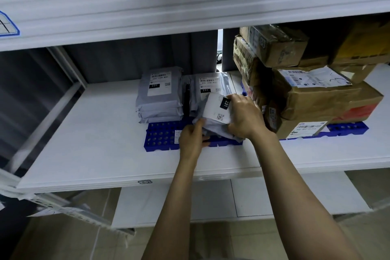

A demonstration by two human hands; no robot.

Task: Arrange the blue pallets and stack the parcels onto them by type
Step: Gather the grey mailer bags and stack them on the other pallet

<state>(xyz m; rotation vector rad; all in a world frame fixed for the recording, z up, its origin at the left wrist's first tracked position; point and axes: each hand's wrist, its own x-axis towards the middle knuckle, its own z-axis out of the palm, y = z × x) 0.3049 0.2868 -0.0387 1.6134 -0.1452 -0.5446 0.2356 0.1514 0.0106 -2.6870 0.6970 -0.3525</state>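
Both hands are on one grey mailer bag (213,110), right over the front right part of the blue pallet (161,136) on the white shelf (95,133). The left hand (191,140) has its fingers curled round the bag's near left corner, thumb on top. The right hand (245,117) comes down palm-first on the bag's right end, fingers wrapped over the far edge, so both hands grip it.

The bag lies crosswise. Its long axis appears to run left to right, a quarter turn off the bags already stacked. Its white label faces up and the black "231" tag reads top to bottom, so the label's head points right, under the right hand. The near edge sags down toward the pallet, and the far edge rests against the right mailer stack (207,84).

That stack sits at the back right of the pallet, and the left mailer stack (159,99) is just beside it. Both have labels up and long axes running away from the camera. The pallet's front left grid shows bare.

Off to the right, a second blue pallet (346,128) carries piled cardboard boxes (325,101), brown, taped and labelled, stacked up toward the shelf above (147,6). A lower shelf (190,202) shows beneath the forearms.
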